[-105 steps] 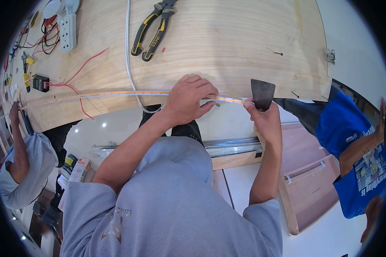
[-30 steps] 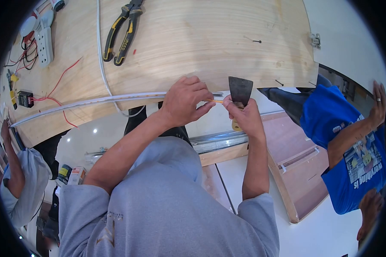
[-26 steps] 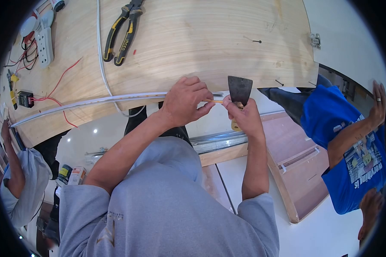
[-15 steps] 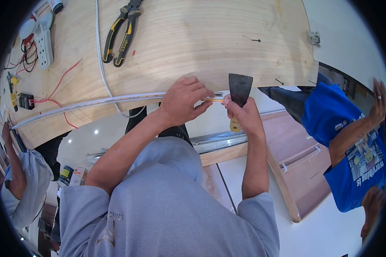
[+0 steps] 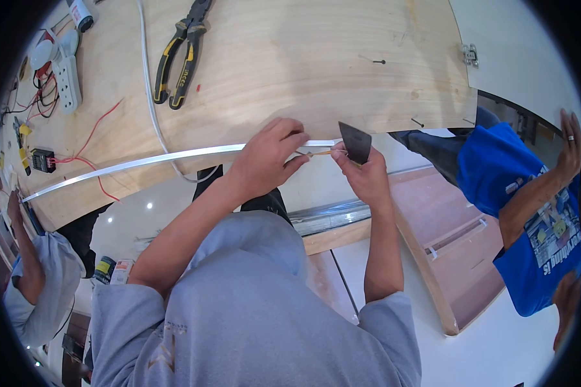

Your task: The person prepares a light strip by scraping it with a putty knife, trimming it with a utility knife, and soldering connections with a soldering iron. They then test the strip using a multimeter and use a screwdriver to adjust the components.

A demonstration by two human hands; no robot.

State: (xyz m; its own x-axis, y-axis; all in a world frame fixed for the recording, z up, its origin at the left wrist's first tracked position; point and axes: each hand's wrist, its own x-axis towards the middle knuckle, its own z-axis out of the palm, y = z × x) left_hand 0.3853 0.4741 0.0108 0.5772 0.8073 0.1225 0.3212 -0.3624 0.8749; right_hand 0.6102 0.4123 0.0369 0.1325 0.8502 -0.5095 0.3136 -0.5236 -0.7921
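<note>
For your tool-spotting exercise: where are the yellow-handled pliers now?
Head view, upper left: the pliers lie on the plywood board, just right of the white cable, beyond the left hand pinching the light strip.

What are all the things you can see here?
board: one, light wood, across the top
pliers: one, black and yellow, on the board, upper left
cable: one, white, beside the pliers
strip: one, white, along the board's near edge
scraper: one, dark blade, at the strip's right end
socket block: one, white, far left
wires: several, red, left on the board
person in blue shirt: one, right edge
person in grey shirt: one, left edge
left hand: one, bare, pinching the strip
right hand: one, bare, holding the scraper
</note>
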